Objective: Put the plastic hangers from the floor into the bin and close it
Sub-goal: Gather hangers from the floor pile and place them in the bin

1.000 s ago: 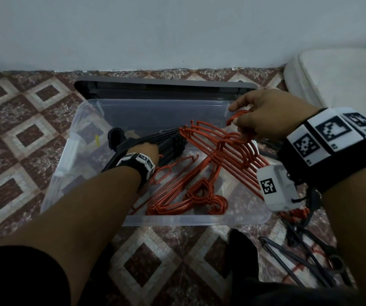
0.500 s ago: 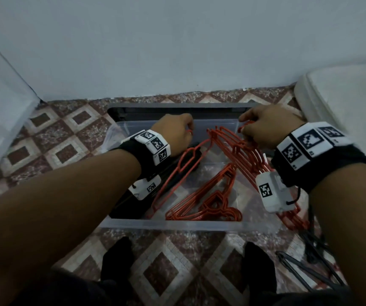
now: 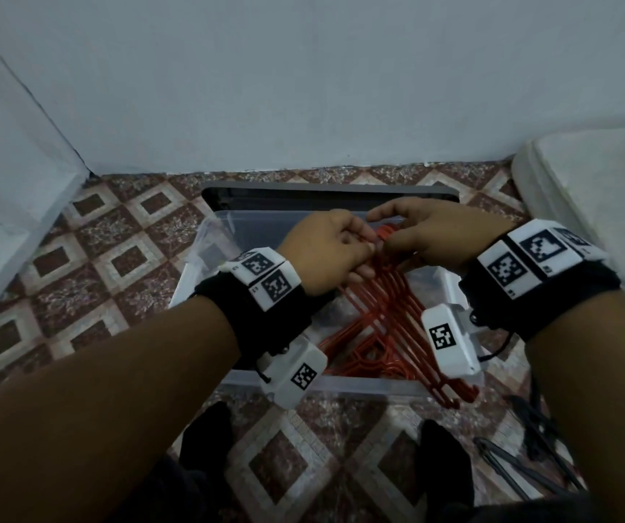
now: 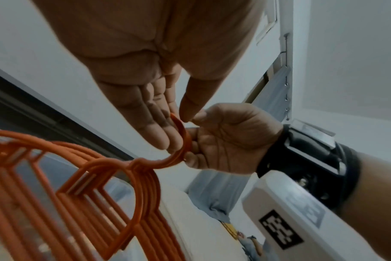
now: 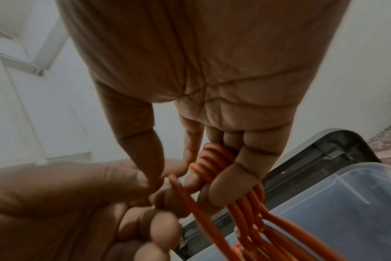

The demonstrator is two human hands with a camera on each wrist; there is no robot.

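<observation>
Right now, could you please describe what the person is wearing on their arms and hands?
Both forearms are bare, with no gloves. The left hand and right hand each have a black wristband carrying white blocks with black square code markers. A white camera box with another marker hangs under each wrist; a thin black cable runs beside the right one.

Smooth orange plastic hangers point(image 3: 386, 296); clear glossy plastic bin point(image 3: 363, 386).

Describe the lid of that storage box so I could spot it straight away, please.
Start at the pale wall facing the person, then drop to the patterned tile floor at its foot. There the clear plastic bin stands open, and the dark grey rectangular lid lies just behind it, on the wall side. Unlike the see-through bin, it is opaque and dark.
</observation>
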